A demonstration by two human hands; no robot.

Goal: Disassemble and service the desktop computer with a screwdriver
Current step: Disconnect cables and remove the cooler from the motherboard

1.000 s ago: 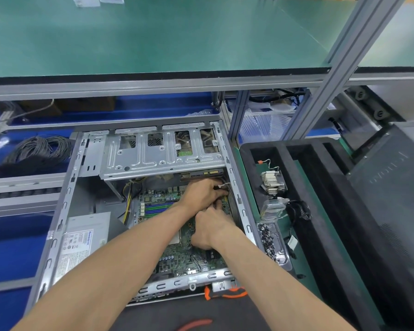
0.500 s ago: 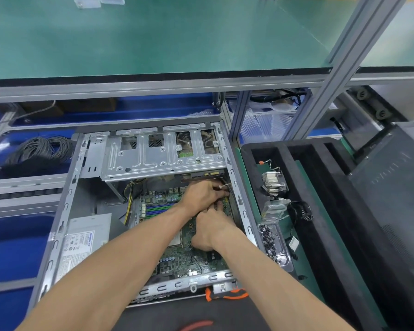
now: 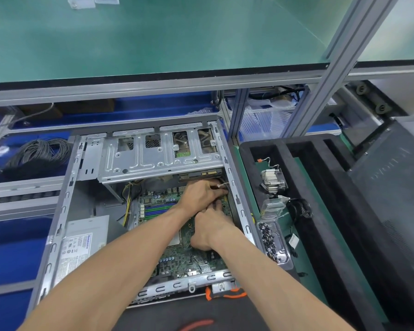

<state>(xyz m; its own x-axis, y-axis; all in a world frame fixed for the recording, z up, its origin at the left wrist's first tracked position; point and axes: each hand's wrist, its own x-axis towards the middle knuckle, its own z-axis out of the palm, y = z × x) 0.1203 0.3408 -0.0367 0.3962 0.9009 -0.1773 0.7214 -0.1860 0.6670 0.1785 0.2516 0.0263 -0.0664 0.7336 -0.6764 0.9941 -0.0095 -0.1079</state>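
Working mid-teardown: heatsink (image 3: 273,181) already out at 3 o'clock, motherboard (image 3: 175,235) still seated; your left hand (image 3: 201,193) and right hand (image 3: 210,229) curl over connectors, grasp unclear.

The fingertips of both hands, left (image 3: 201,192) and right (image 3: 209,229), are hidden behind each other at frame centre, so their grip cannot be told. The orange-handled screwdriver (image 3: 227,295) lies partly covered by the right forearm. The power supply label (image 3: 75,249) print is too small to read.
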